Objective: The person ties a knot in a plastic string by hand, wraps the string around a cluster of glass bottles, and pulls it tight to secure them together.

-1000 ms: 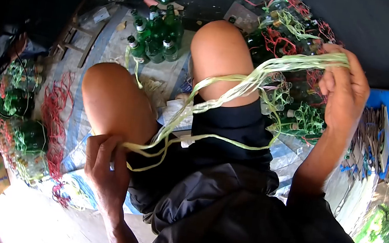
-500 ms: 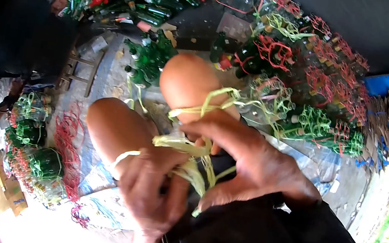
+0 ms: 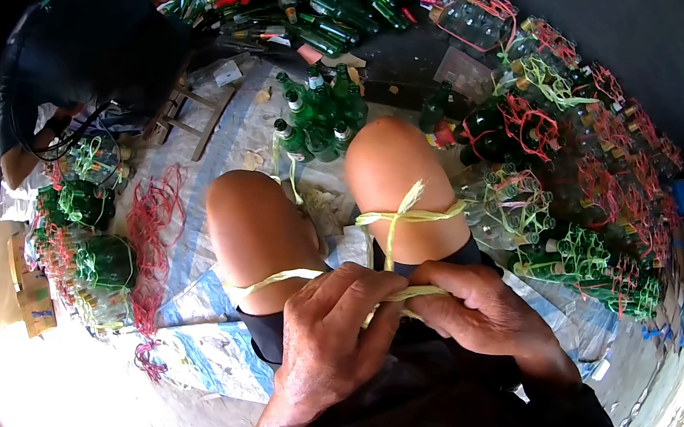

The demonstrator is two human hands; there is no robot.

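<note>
Pale yellow-green plastic twine [image 3: 426, 217] loops across both of my bent knees, with a frayed end sticking up over the right knee [image 3: 393, 155]. Over my lap, my left hand [image 3: 336, 321] is closed with its fingertips pinching the twine. Close beside it, my right hand [image 3: 489, 309] also grips the twine between thumb and fingers. A short strand runs from one hand to the other. Beyond my knees a cluster of green glass bottles [image 3: 318, 115] stands upright, with pale strands hanging near its base.
Bundles of clear bottles [image 3: 475, 24] tied with red twine line the right side. More tied bottles [image 3: 98, 259] and red twine [image 3: 152, 245] lie left. Loose green bottles [image 3: 334, 9] are piled behind. A co-worker in dark clothes [image 3: 91, 51] is at upper left, near a wooden stool [image 3: 198, 125].
My hands have drawn together over my lap, and the bunched twine between them has become a thin strand. The view has shifted, so surroundings appear further right and lower.
</note>
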